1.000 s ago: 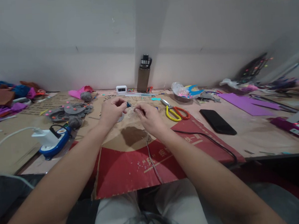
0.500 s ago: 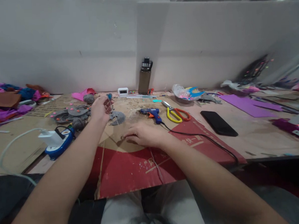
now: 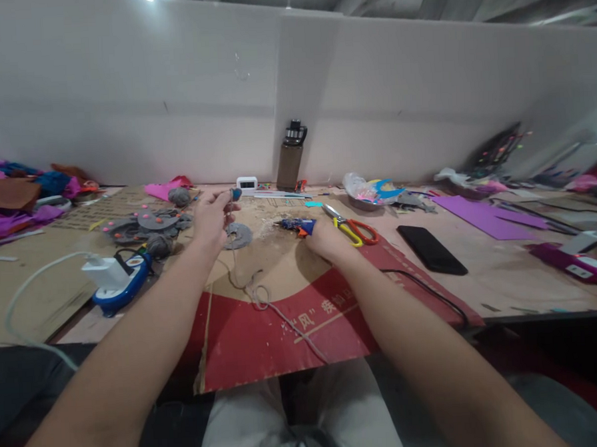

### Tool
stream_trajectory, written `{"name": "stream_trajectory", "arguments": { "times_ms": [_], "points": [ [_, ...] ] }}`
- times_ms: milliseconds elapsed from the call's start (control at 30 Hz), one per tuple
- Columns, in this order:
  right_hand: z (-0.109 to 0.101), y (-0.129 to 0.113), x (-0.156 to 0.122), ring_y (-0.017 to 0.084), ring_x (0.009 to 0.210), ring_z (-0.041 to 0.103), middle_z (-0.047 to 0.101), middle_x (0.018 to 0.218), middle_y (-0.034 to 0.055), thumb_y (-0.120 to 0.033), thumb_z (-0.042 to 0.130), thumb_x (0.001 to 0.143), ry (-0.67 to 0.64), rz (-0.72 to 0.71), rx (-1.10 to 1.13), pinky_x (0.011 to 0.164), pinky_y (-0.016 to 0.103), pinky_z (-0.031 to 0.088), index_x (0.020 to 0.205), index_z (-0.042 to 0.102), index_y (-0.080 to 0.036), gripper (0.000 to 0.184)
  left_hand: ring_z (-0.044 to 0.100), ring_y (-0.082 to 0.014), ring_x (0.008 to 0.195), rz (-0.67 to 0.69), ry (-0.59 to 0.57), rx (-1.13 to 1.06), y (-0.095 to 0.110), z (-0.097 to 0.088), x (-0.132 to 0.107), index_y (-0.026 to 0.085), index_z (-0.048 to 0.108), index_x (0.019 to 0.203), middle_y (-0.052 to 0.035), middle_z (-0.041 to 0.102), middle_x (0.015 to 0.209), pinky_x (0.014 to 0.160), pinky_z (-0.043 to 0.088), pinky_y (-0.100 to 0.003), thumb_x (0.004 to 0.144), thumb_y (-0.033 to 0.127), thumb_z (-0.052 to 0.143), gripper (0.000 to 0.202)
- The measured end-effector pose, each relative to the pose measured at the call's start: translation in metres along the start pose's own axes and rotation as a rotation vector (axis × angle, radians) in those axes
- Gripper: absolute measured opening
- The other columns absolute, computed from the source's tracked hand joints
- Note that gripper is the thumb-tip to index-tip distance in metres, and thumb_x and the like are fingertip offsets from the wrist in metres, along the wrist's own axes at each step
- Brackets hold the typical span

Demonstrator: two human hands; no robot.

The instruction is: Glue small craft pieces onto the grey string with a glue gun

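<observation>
Head: left fingers (image 3: 221, 202) pinch teal piece (image 3: 236, 194) and looped grey yarn (image 3: 284, 315); right hand (image 3: 325, 241), grip unclear

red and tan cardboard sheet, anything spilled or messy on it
Pale scraps lie scattered left of the blue plastic glue gun, like stray litter; thin grey yarn loops loosely across the cardboard sheet, looking untidy.

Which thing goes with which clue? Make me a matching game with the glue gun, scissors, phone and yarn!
1. Glue gun
2. Scissors
3. Phone
4. Yarn

A. Has one yellow handle and one red-orange handle
B. Runs down from the left hand
C. Blue, partly hidden by the right hand
D. Black and lying flat

Pairs: 1-C, 2-A, 3-D, 4-B
</observation>
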State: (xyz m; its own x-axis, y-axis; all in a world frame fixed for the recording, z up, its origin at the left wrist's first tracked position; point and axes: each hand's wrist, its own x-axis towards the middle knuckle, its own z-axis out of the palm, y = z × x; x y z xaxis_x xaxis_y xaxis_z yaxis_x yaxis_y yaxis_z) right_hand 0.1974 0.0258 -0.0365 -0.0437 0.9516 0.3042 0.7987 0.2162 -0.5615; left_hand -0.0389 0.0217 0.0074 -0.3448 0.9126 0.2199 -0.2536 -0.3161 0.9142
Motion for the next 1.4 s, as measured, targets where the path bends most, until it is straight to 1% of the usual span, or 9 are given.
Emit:
{"name": "stream_trajectory", "arguments": {
  "times_ms": [100, 200, 267, 400, 467, 533, 667, 933, 1400],
  "points": [
    [0.004, 0.001, 0.002, 0.026, 0.066, 0.061, 0.062, 0.063, 0.0107, -0.023, 0.066, 0.064, -0.077, 0.113, 0.011, 0.060, 0.034, 0.043, 0.067, 0.060, -0.018, 0.008, 0.055, -0.0059, 0.053, 0.000, -0.037, 0.034, -0.002, 0.004, -0.006, 0.018, 0.059, 0.072, 0.0015, 0.062, 0.070, 0.039, 0.033, -0.014, 0.064, 0.027, 0.069, 0.016],
    [0.004, -0.003, 0.006, 0.023, 0.065, 0.061, 0.063, 0.070, 0.0082, -0.029, 0.061, 0.068, -0.098, 0.200, 0.094, 0.057, 0.032, 0.044, 0.082, 0.061, -0.018, 0.018, 0.052, -0.0055, 0.051, -0.026, -0.054, 0.053, -0.003, 0.005, -0.009, 0.017, 0.058, 0.070, 0.0012, 0.059, 0.066, 0.039, 0.033, -0.015, 0.065, 0.027, 0.068, 0.016],
    [0.003, -0.008, 0.008, 0.020, 0.063, 0.059, 0.063, 0.075, 0.0065, -0.029, 0.055, 0.070, -0.042, 0.204, 0.181, 0.057, 0.031, 0.045, 0.092, 0.058, -0.018, 0.025, 0.051, -0.0055, 0.050, -0.043, -0.053, 0.060, -0.004, 0.005, -0.010, 0.016, 0.057, 0.069, 0.0018, 0.056, 0.063, 0.039, 0.033, -0.015, 0.065, 0.027, 0.067, 0.016],
    [0.001, -0.027, 0.001, 0.015, 0.064, 0.055, 0.059, 0.080, 0.0020, -0.022, 0.050, 0.067, 0.070, 0.042, 0.539, 0.060, 0.029, 0.048, 0.095, 0.052, -0.020, 0.028, 0.048, -0.0052, 0.049, -0.081, -0.047, 0.060, -0.008, 0.003, -0.008, 0.015, 0.056, 0.067, 0.0022, 0.054, 0.062, 0.039, 0.031, -0.015, 0.064, 0.028, 0.068, 0.018],
    [-0.001, -0.038, -0.006, 0.015, 0.070, 0.056, 0.059, 0.089, 0.0029, -0.019, 0.049, 0.065, 0.072, -0.075, 0.703, 0.060, 0.028, 0.050, 0.099, 0.051, -0.021, 0.034, 0.047, -0.0050, 0.048, -0.094, -0.045, 0.057, -0.011, 0.002, -0.006, 0.015, 0.054, 0.066, 0.0027, 0.053, 0.061, 0.039, 0.029, -0.015, 0.063, 0.026, 0.068, 0.018],
    [-0.003, -0.045, -0.013, 0.015, 0.073, 0.057, 0.060, 0.100, 0.0044, -0.019, 0.049, 0.068, 0.020, -0.190, 0.801, 0.059, 0.027, 0.050, 0.101, 0.051, -0.022, 0.033, 0.046, -0.0049, 0.047, -0.103, -0.039, 0.048, -0.014, 0.002, -0.005, 0.015, 0.053, 0.065, 0.0034, 0.051, 0.059, 0.038, 0.027, -0.015, 0.061, 0.025, 0.068, 0.019],
    [-0.004, -0.049, -0.022, 0.013, 0.062, 0.052, 0.061, 0.091, 0.0035, -0.024, 0.049, 0.078, -0.047, -0.302, 0.691, 0.059, 0.029, 0.047, 0.098, 0.054, -0.021, 0.021, 0.048, -0.0054, 0.049, -0.086, -0.029, 0.074, -0.015, 0.004, -0.005, 0.015, 0.055, 0.066, 0.0028, 0.053, 0.060, 0.040, 0.029, -0.016, 0.060, 0.025, 0.069, 0.019],
    [-0.007, -0.056, -0.029, 0.017, 0.079, 0.057, 0.063, 0.090, 0.0053, -0.023, 0.050, 0.082, -0.025, -0.406, 0.530, 0.078, 0.035, 0.045, 0.099, 0.054, -0.019, 0.018, 0.052, -0.0076, 0.052, -0.075, -0.049, 0.069, -0.011, 0.004, -0.008, 0.016, 0.057, 0.068, 0.0015, 0.054, 0.061, 0.041, 0.030, -0.016, 0.061, 0.027, 0.070, 0.019],
    [-0.009, -0.057, -0.030, 0.018, 0.079, 0.057, 0.063, 0.092, 0.0065, -0.022, 0.048, 0.082, -0.006, -0.414, 0.465, 0.077, 0.035, 0.046, 0.098, 0.054, -0.019, 0.017, 0.052, -0.0080, 0.053, -0.018, -0.080, 0.147, -0.008, 0.009, -0.016, 0.015, 0.058, 0.066, 0.0007, 0.053, 0.061, 0.043, 0.032, -0.017, 0.066, 0.031, 0.069, 0.019]
  ]
}}
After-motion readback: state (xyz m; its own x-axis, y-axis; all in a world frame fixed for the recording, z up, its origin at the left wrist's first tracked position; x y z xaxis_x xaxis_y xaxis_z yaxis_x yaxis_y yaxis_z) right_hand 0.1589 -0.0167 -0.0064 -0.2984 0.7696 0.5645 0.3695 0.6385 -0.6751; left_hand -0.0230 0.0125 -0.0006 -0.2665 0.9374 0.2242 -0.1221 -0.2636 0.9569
